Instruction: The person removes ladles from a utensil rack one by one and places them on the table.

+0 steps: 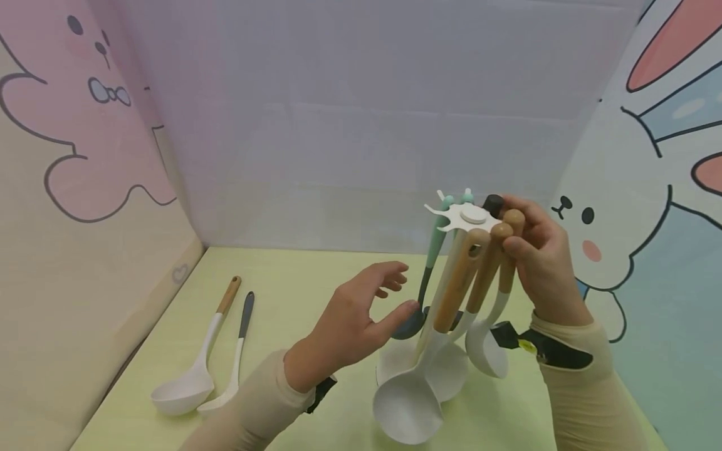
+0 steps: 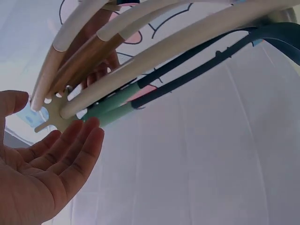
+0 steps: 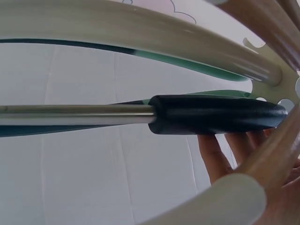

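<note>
Yellow tabletop (image 1: 304,282) below, left hand (image 1: 356,315) hovers spread; right hand (image 1: 540,260) pinches rounded wooden handle (image 1: 509,274).

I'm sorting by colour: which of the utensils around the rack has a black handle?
The metal-shafted utensil, beside the right hand; the others there have brown handles or green ones.

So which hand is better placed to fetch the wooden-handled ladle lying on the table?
Probably the left hand: it looks empty and is nearer that ladle, whereas the right hand is farther across, occupied at the hanging utensils.
</note>
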Action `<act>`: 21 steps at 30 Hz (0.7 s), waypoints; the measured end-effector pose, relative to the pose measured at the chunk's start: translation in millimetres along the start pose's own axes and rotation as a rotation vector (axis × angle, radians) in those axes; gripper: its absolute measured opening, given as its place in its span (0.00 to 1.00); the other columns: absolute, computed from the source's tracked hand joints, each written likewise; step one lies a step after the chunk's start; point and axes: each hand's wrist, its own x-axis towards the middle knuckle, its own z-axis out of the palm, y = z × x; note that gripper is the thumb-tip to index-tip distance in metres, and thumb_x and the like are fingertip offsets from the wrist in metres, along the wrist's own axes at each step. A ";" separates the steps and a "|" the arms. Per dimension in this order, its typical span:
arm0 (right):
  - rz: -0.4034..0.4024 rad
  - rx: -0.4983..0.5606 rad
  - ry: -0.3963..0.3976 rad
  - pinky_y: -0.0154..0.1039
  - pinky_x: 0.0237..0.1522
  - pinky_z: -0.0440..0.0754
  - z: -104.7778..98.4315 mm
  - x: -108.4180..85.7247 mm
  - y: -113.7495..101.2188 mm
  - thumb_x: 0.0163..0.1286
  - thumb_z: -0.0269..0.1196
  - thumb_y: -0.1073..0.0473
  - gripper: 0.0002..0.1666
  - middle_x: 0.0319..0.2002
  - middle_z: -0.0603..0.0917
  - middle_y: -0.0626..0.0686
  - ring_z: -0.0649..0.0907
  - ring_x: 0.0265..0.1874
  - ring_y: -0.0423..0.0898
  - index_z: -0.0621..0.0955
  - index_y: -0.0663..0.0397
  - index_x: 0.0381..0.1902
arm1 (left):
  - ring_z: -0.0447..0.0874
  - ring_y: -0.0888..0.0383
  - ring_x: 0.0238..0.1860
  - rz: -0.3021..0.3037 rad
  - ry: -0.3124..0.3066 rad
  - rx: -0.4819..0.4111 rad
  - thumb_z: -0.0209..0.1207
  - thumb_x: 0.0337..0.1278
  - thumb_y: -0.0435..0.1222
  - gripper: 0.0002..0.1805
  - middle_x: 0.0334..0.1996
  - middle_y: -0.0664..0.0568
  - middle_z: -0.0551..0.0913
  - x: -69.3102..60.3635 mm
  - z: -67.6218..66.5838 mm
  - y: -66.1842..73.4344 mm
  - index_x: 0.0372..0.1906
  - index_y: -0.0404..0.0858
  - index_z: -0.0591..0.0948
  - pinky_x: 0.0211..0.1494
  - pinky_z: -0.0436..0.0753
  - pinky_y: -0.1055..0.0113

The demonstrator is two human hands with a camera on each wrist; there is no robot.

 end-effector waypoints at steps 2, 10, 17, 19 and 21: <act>0.000 0.001 0.005 0.33 0.50 0.78 0.2 -0.1 0.2 0.62 0.73 0.59 0.29 0.48 0.81 0.54 0.77 0.46 0.45 0.78 0.59 0.60 | 0.84 0.53 0.47 0.017 -0.004 -0.018 0.66 0.59 0.34 0.24 0.47 0.45 0.83 1.2 3.3 5.4 0.59 0.30 0.74 0.49 0.83 0.70; -0.015 -0.017 0.021 0.33 0.49 0.79 2.7 -0.8 0.1 0.63 0.73 0.60 0.29 0.47 0.81 0.55 0.77 0.45 0.46 0.78 0.61 0.60 | 0.84 0.55 0.47 0.058 -0.027 -0.082 0.68 0.57 0.34 0.31 0.49 0.43 0.81 5.2 15.1 18.6 0.63 0.30 0.71 0.49 0.82 0.73; -0.025 -0.032 0.037 0.34 0.49 0.79 4.5 -1.5 0.2 0.63 0.72 0.61 0.28 0.46 0.81 0.56 0.77 0.45 0.47 0.78 0.62 0.60 | 0.85 0.56 0.45 0.080 -0.009 -0.125 0.71 0.53 0.31 0.36 0.48 0.43 0.81 5.7 26.2 24.2 0.66 0.30 0.68 0.47 0.81 0.78; -0.027 -0.031 0.042 0.34 0.49 0.78 5.0 -1.9 0.1 0.63 0.72 0.62 0.28 0.46 0.81 0.55 0.77 0.45 0.47 0.78 0.62 0.59 | 0.85 0.56 0.46 0.099 -0.003 -0.118 0.71 0.53 0.30 0.36 0.48 0.42 0.81 5.8 29.5 24.2 0.66 0.29 0.68 0.47 0.80 0.79; -0.029 -0.030 0.052 0.34 0.49 0.78 5.7 -2.3 0.1 0.62 0.73 0.62 0.28 0.46 0.81 0.55 0.77 0.45 0.46 0.78 0.61 0.59 | 0.84 0.56 0.47 0.110 0.001 -0.117 0.70 0.53 0.30 0.36 0.48 0.42 0.81 6.1 32.5 24.2 0.66 0.29 0.68 0.46 0.80 0.80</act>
